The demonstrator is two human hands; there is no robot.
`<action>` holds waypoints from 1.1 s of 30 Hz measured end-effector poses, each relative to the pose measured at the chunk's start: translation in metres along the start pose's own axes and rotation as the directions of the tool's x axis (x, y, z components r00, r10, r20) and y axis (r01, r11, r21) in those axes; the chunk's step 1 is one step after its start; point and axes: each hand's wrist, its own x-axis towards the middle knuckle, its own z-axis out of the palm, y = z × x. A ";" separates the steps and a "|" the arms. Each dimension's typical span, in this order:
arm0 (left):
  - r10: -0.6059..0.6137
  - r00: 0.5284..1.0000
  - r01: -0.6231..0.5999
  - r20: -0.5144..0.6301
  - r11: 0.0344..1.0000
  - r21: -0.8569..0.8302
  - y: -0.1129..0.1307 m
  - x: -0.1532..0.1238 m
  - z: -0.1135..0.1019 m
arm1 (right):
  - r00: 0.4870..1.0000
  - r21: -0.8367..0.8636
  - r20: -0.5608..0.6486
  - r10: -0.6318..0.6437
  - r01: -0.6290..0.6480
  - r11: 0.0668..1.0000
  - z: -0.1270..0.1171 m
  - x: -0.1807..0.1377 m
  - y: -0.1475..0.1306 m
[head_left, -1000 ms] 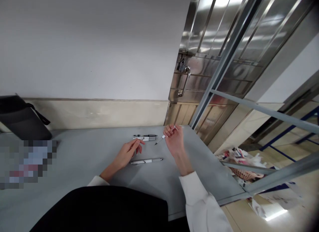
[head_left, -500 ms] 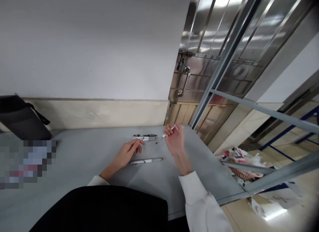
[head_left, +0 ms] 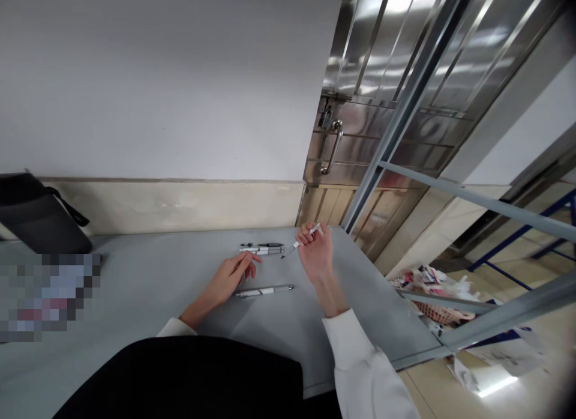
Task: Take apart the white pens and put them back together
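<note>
My right hand (head_left: 316,251) is raised over the table's right part, its fingers wrapped round a slim white pen (head_left: 296,244). The pen slants, its dark tip down and to the left. My left hand (head_left: 231,276) rests on the table with loosely bent fingers apart, and no object shows in it. Just beyond its fingertips lie a white pen (head_left: 272,251) and a darker pen (head_left: 270,245), side by side. Nearer to me another white-and-grey pen (head_left: 265,291) lies across the table, its left end close to my left hand.
The grey table (head_left: 148,269) meets a wall (head_left: 180,206) at the back. A black case with a strap (head_left: 42,215) stands at the left, near a blurred-out patch. To the right are a metal frame post (head_left: 382,149), a steel door (head_left: 355,137) and a filled basket (head_left: 443,312).
</note>
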 end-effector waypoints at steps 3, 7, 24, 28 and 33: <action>0.002 1.000 -0.002 -0.001 1.000 -0.002 -0.001 0.001 0.000 | 1.000 -0.010 -0.001 0.009 -0.009 1.000 -0.001 0.001 0.001; 0.006 1.000 -0.006 0.004 1.000 0.002 -0.002 0.001 0.000 | 0.999 0.013 -0.028 0.015 -0.014 1.000 0.000 0.001 0.001; 0.026 1.000 -0.026 0.000 1.000 -0.012 -0.002 0.001 -0.001 | 1.000 -0.330 0.021 -0.002 0.009 0.944 0.004 0.001 0.016; 0.042 0.997 -0.044 -0.071 0.998 -0.039 0.000 0.002 -0.003 | 0.968 -0.739 0.220 0.123 0.083 0.668 -0.001 -0.005 0.030; 0.033 0.986 -0.041 -0.165 0.998 -0.041 0.008 0.002 -0.002 | 0.899 -0.802 0.351 0.263 0.143 0.580 -0.001 -0.017 0.041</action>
